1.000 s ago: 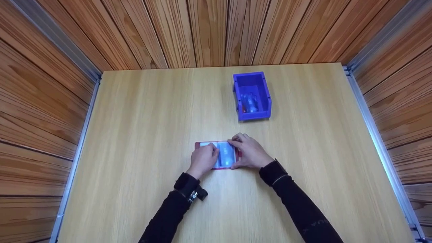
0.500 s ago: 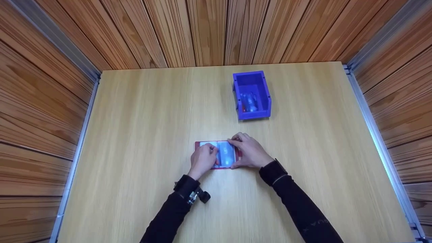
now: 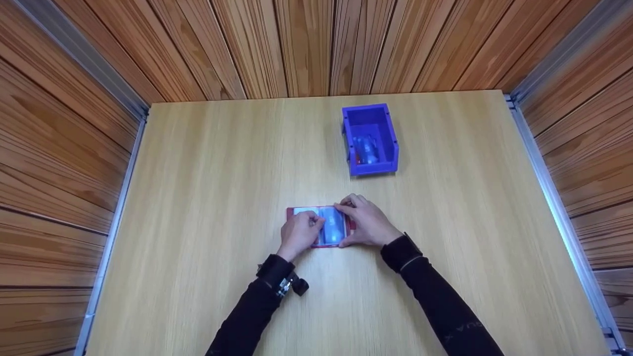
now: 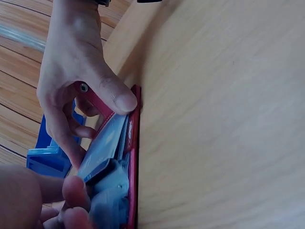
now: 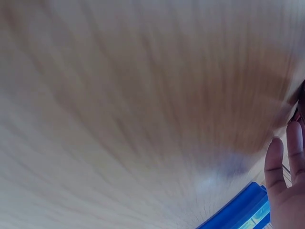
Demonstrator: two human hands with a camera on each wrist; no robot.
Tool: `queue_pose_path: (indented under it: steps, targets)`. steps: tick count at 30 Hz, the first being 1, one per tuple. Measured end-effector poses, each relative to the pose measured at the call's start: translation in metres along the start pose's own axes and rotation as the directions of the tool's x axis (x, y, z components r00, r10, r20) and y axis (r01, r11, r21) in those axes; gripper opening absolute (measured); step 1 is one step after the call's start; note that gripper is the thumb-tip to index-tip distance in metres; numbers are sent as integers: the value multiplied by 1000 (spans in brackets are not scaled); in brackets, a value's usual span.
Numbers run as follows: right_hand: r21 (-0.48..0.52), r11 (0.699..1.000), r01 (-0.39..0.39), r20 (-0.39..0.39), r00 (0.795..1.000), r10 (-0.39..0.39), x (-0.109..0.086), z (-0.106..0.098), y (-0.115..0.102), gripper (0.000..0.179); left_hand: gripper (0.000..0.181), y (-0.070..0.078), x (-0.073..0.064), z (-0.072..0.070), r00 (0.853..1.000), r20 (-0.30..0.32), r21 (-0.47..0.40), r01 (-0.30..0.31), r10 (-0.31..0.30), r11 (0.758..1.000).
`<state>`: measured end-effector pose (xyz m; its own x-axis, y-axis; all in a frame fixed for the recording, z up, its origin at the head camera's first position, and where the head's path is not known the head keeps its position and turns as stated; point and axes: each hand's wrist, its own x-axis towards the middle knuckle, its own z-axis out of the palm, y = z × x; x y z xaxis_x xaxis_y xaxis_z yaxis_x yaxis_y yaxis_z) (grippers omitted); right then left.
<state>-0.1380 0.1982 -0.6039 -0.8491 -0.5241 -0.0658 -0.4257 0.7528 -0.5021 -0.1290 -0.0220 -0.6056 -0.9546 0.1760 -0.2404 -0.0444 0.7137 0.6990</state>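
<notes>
A red card holder (image 3: 332, 245) lies spread on the table, with clear bluish sleeves (image 3: 333, 225) inside. My right hand (image 3: 367, 222) holds its right end, thumb on the near edge and fingers on the far one. Over the left half, my left hand (image 3: 297, 234) has curled fingers at the edge of the sleeves and seems to pinch one; what lies between the fingertips is partly hidden. In the left wrist view the stacked sleeves (image 4: 110, 143) stand tilted up from the red cover (image 4: 134, 176), and a metal snap (image 4: 84, 87) shows on its strap.
A blue-purple bin (image 3: 373, 169) stands beyond the hands, slightly right, with shiny bluish plastic items (image 3: 366, 150) in it. Wood-panelled walls (image 3: 306, 47) and metal rails (image 3: 113, 222) bound the wooden table (image 3: 207, 173).
The left hand's fingers have shifted slightly and moved a little to the right over the sleeves. My right hand and the bin stay in place.
</notes>
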Motion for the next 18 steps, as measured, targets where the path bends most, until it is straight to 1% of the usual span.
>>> queue_pose_path:
  steps: [7, 9, 15, 18]
  targets:
    - [13, 1000, -17, 11, 1000, 17, 1, 0, 0, 102, 19, -2, -1, -5, 996, 85, -61, 12, -6, 998]
    - [17, 1000, -17, 15, 1000, 17, 1, 0, -1, 103, 19, -3, -1, -5, 996, 88, -60, 9, -3, 998]
    - [23, 1000, 8, -6, 1000, -8, 0, 0, -1, 101, 18, -6, -1, -6, 997, 70, -39, -32, 35, 999]
    - [22, 1000, 8, -8, 1000, -8, 0, -1, 0, 101, 17, -9, -1, -10, 996, 78, -50, -29, 33, 998]
